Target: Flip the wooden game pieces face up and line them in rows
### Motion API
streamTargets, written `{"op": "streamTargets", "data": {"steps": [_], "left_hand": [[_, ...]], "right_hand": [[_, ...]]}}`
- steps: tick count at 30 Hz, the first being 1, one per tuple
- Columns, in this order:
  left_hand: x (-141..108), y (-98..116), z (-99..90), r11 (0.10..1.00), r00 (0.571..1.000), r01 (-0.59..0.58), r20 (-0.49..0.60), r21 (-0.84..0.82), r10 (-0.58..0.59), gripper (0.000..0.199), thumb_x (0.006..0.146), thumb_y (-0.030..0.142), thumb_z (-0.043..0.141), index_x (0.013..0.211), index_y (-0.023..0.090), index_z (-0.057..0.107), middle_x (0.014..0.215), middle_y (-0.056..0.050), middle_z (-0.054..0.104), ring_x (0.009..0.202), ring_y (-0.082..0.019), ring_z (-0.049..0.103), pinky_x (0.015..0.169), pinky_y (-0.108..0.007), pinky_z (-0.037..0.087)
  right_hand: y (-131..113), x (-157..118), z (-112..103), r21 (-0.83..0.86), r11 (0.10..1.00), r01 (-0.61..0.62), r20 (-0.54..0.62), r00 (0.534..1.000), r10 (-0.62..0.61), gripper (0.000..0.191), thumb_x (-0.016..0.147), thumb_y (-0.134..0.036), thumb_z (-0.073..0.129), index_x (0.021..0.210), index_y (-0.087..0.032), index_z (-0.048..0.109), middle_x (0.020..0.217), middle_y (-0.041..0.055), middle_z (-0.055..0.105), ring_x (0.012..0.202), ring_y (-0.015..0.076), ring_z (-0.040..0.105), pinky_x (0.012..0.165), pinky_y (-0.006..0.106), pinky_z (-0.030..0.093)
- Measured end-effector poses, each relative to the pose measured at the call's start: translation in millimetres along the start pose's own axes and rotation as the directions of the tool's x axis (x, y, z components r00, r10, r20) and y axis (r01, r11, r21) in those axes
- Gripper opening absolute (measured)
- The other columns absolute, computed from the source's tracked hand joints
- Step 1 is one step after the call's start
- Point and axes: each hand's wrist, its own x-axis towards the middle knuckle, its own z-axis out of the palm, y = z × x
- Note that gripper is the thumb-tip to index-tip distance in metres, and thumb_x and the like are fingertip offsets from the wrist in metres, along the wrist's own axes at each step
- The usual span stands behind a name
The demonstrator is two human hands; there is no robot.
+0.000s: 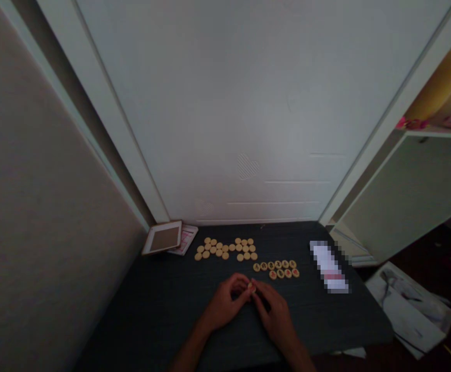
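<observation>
My left hand (229, 299) and my right hand (271, 308) meet over the dark table, both closed on one round wooden piece (251, 287) with a red mark. Just beyond and to the right lie two rows of similar pieces, face up: a back row (278, 265) with dark characters and a shorter front row (288, 274) with red and dark ones. Farther back, several plain-looking pieces (219, 246) lie in a loose group on the left, joined to another group (246, 248) beside them.
A white-framed tablet (166, 237) rests partly on a pink and white booklet (187, 239) at the table's back left. A blurred-out flat object (329, 266) lies on the right. The dark table (151, 299) meets a white panel behind; a white box (415, 305) stands lower right.
</observation>
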Motion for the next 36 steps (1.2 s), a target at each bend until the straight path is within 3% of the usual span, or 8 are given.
{"op": "streamTargets", "data": {"steps": [10, 24, 29, 36], "left_hand": [[0.1, -3.6, -2.5, 1.0, 1.0, 0.012, 0.023, -0.012, -0.012, 0.028, 0.09, 0.04, 0.067, 0.109, 0.019, 0.064, 0.099, -0.007, 0.077, 0.095, -0.022, 0.073, 0.087, -0.034, 0.057], [-0.3, -5.6, -0.7, 1.0, 1.0, 0.011, 0.009, 0.011, -0.011, 0.029, 0.09, 0.041, 0.066, 0.112, 0.02, 0.066, 0.097, -0.007, 0.078, 0.089, -0.021, 0.073, 0.085, -0.033, 0.057], [-0.8, -6.7, -0.4, 0.997, 1.0, -0.019, 0.015, 0.073, 0.018, 0.024, 0.09, 0.037, 0.066, 0.109, 0.023, 0.068, 0.101, -0.005, 0.078, 0.094, -0.022, 0.072, 0.087, -0.032, 0.055], [-3.0, -5.4, 0.2, 0.981, 0.998, -0.038, 0.052, 0.189, 0.029, 0.022, 0.09, 0.033, 0.065, 0.109, 0.024, 0.07, 0.1, -0.004, 0.078, 0.094, -0.021, 0.072, 0.085, -0.03, 0.053]], "right_hand": [[5.7, -0.4, 2.7, 0.036, 0.995, -0.098, -0.034, 0.995, 0.099, 0.029, 0.098, -0.035, 0.057, 0.123, -0.025, 0.068, 0.114, 0.0073, 0.075, 0.101, 0.0232, 0.073, 0.089, 0.034, 0.061], [-2.0, 5.6, -3.8, 0.106, 0.984, -0.147, -0.032, 0.988, 0.151, 0.03, 0.097, -0.043, 0.057, 0.116, -0.025, 0.072, 0.109, 0.0082, 0.076, 0.098, 0.0249, 0.074, 0.088, 0.036, 0.06], [-2.8, 6.3, -4.0, 0.197, 0.946, -0.257, 0.004, 0.965, 0.261, 0.028, 0.094, -0.047, 0.061, 0.103, -0.023, 0.072, 0.094, 0.0058, 0.078, 0.083, 0.0227, 0.075, 0.078, 0.031, 0.061], [-1.2, 5.0, -3.7, 0.173, 0.925, -0.337, -0.026, 0.938, 0.347, 0.028, 0.089, -0.049, 0.067, 0.09, -0.021, 0.07, 0.08, 0.0039, 0.077, 0.074, 0.0222, 0.073, 0.071, 0.029, 0.057]]}}
